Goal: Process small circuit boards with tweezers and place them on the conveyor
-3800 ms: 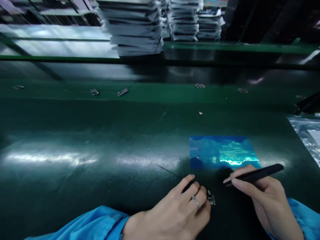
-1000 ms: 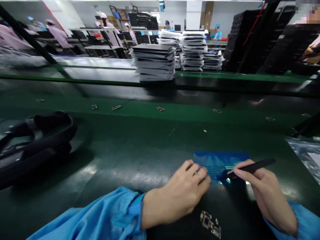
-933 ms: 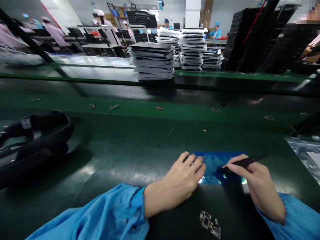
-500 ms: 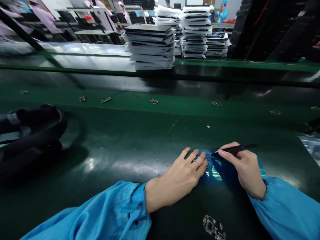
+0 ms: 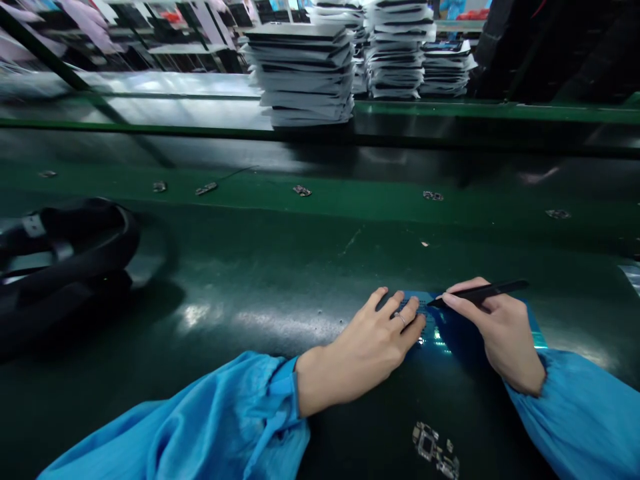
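Observation:
A shiny blue sheet (image 5: 439, 339) with rows of small dark marks lies flat on the green bench. My left hand (image 5: 367, 350), a ring on one finger, rests on the sheet's left end with fingers spread. Black tweezers (image 5: 493, 291) are pinched in my right hand (image 5: 507, 333), above the sheet's middle. Their tip points down-left at the sheet, close to my left fingertips; whether it grips anything is too small to tell. Nearer to me, a small circuit board (image 5: 435, 448) lies on the bench.
Several small boards (image 5: 302, 191) sit in a row along the green strip (image 5: 360, 203) beyond. A black strapped object (image 5: 70, 257) stands at the left. Stacks of papery sheets (image 5: 305, 77) fill the raised shelf (image 5: 200, 100); people in pink work clothes (image 5: 90, 23) are behind.
The camera view has tipped slightly downward, so the shelf and stacks appear higher. Both hands keep their places at the blue sheet, the tweezers still in my right hand.

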The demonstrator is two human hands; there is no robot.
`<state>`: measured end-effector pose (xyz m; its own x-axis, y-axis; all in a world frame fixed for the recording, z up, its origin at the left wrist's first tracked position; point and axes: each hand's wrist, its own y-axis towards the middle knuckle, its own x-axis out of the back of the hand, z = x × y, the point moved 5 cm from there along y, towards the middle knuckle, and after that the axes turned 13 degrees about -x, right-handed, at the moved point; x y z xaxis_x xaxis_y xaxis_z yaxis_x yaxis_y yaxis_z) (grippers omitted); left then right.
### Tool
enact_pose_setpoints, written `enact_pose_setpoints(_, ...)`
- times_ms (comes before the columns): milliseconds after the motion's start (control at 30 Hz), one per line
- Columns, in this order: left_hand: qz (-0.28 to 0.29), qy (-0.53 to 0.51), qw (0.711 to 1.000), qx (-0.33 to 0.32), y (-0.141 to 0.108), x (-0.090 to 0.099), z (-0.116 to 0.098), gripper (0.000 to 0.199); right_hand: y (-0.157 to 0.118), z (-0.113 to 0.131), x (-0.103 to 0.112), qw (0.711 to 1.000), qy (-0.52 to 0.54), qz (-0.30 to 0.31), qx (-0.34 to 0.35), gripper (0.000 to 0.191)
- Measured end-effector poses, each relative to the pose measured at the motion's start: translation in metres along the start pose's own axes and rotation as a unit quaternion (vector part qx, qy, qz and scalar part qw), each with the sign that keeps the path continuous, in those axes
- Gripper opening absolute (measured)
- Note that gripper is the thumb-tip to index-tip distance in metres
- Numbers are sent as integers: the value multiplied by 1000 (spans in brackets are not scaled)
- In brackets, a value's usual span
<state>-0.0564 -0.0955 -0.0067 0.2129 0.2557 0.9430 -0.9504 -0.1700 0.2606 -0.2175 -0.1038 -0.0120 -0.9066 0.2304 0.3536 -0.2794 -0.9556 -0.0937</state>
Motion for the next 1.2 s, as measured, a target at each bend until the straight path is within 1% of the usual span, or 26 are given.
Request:
enact_pose_setpoints(300,-11,-1,1000,-1,0,1,-2,31,1,0,-2,1000,-5,-2,-4,20)
enact_pose_setpoints(433,4,-5,1000,2,0,1,-1,32,2,-2,-1,1000,3,10,-19,22)
enact_pose_setpoints(500,19,-13,1000,1,1,2,-1,33,4,-5,2,999,32,9,-41,22)
enact_pose_setpoints(633,51,-31,998,3,4,2,1,34,8,-10,6,984,157,-3,-88,18)
enact_pose_setpoints(700,65,-40,997,5,3,2,3,34,7,-9,6,979,182,-2,-96,17)
enact_pose_setpoints(767,71,-53,996,5,0,6,2,34,3,-6,6,978,185,-5,-92,18)
enact_pose_setpoints(867,41,-57,997,-15,-7,22,-9,34,-11,-7,8,982,163,-3,-91,19)
enact_pose_setpoints(933,16,-60,997,-53,-12,35,-24,33,-24,-10,10,984,149,10,-97,18)
enact_pose_setpoints(1000,11,-78,993,-93,-18,44,-41,32,-37,-13,14,984,141,26,-107,18)
enact_pose_setpoints(1100,12,-96,988,-120,-24,49,-59,35,-53,-14,20,982,136,41,-125,18)
enact_pose_setpoints(1200,13,-90,990,-110,-25,47,-68,37,-63,-11,24,979,140,51,-140,18)
